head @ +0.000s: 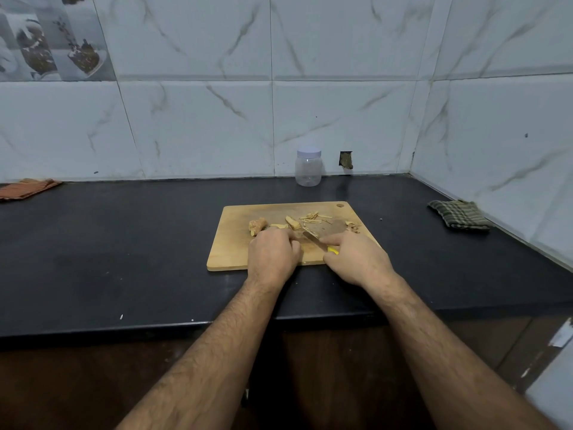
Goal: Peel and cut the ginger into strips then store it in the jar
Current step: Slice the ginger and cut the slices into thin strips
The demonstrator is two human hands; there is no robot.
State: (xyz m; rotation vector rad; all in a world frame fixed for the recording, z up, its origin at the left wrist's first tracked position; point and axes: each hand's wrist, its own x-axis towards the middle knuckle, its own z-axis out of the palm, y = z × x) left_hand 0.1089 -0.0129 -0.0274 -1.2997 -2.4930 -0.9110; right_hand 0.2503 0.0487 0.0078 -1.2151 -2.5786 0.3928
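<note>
A wooden cutting board [235, 243] lies on the black counter. On it are an unpeeled ginger chunk [258, 225], a peeled ginger piece [293, 222], thin ginger strips [313, 218] and a small heap of peel [353, 226]. My right hand [356, 259] grips a yellow-handled knife [313, 238], index finger along its back, blade pointing up-left onto the board. My left hand [273, 252] rests on the board with curled fingers just left of the blade; what lies under its fingertips is hidden. A clear plastic jar [308, 167] with a white lid stands behind the board by the wall.
A folded green checked cloth [460, 215] lies at the right near the tiled corner wall. An orange striped cloth [26, 188] lies at the far left. The black counter's front edge [186, 325] runs below my forearms.
</note>
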